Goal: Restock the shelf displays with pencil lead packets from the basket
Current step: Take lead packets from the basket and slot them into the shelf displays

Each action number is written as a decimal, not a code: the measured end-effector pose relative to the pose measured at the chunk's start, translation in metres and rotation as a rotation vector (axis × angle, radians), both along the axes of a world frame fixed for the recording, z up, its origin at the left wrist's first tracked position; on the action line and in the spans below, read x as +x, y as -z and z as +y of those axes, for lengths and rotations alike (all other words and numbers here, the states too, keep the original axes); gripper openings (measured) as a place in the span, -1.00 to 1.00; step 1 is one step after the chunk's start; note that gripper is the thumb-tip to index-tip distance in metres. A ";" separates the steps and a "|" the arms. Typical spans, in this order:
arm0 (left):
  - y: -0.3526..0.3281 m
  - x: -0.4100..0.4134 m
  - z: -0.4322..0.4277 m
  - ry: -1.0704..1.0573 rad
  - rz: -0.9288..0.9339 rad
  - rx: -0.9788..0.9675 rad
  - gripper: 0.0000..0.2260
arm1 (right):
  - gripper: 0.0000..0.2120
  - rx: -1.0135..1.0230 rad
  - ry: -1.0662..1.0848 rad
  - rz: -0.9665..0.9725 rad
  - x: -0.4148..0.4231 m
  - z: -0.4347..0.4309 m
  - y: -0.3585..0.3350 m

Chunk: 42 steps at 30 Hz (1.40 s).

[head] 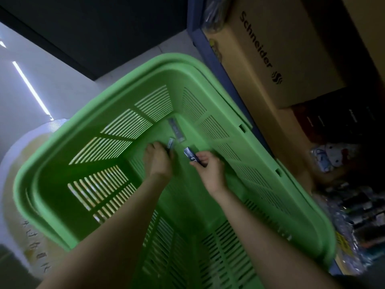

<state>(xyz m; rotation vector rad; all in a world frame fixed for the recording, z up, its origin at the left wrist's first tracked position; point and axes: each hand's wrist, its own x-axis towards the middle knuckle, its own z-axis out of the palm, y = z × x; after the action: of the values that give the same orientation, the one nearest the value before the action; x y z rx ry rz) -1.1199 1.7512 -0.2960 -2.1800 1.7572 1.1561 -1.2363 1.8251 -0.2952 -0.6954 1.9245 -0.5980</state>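
Your right hand [208,166] is pinching a dark blue pencil lead packet [190,155] with white lettering. Your left hand [158,161] is curling over a second small packet [170,142], hiding most of it. A blurred grey packet [176,129] is lying just beyond on the floor of the green slatted plastic basket [104,126], whose right rim is sitting close beside a blue shelf edge [208,59].

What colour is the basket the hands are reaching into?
The basket is light green all over, with slotted walls; the head view shows it.
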 end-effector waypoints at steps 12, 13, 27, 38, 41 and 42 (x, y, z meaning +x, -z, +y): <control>-0.068 -0.016 0.005 -0.591 0.667 0.128 -0.85 | -0.84 -0.130 0.105 -0.397 0.016 -0.033 -0.028; -0.069 -0.010 0.002 -0.582 0.638 0.122 -0.85 | -0.81 -0.144 0.020 -0.334 0.015 -0.035 -0.028; -0.077 0.012 -0.001 -0.638 0.669 0.176 -0.90 | -0.68 0.071 -0.654 0.629 0.027 -0.084 0.013; -0.092 0.013 0.011 -0.570 0.586 0.247 -0.86 | -0.77 0.259 -0.541 0.051 -0.004 -0.048 -0.042; -0.113 0.009 0.012 -0.570 0.671 0.265 -0.83 | -0.78 0.120 -0.461 -0.078 -0.008 -0.044 -0.081; -0.121 0.008 0.013 -0.558 0.699 0.263 -0.82 | -0.79 0.075 -0.420 -0.130 -0.007 -0.043 -0.095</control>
<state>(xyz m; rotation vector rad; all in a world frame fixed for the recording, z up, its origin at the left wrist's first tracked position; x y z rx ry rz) -1.1123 1.7642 -0.1747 -2.3168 1.0304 2.3480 -1.2434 1.7819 -0.2001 -0.9547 1.6081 -0.2984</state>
